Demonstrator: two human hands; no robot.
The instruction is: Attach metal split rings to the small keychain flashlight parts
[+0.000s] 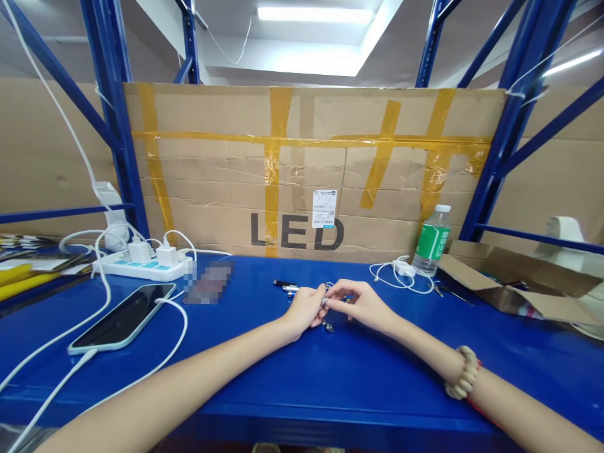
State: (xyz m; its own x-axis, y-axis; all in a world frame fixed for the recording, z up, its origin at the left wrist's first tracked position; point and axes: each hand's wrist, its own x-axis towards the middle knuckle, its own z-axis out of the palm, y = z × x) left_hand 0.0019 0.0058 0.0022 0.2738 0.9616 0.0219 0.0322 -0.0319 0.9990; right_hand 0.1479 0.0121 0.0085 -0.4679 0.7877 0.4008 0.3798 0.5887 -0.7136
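My left hand (304, 313) is closed around a small silvery metal piece (324, 302), mostly hidden by the fingers. My right hand (359, 303) meets it from the other side, thumb and forefinger pinched at the same piece. Just under the left fingers shows a small shiny metal part (328, 326); whether it joins the held piece I cannot tell. Several pens (285, 286) lie behind the hands, partly covered by the left one. A beaded bracelet (462, 373) circles my right wrist.
On the left, a phone (123, 318) lies among white cables near a power strip (146, 267). At right are a coiled white cable (401, 270), a green-labelled bottle (433, 241) and an open cardboard box (507, 280). A large cardboard panel (226, 182) closes off the back.
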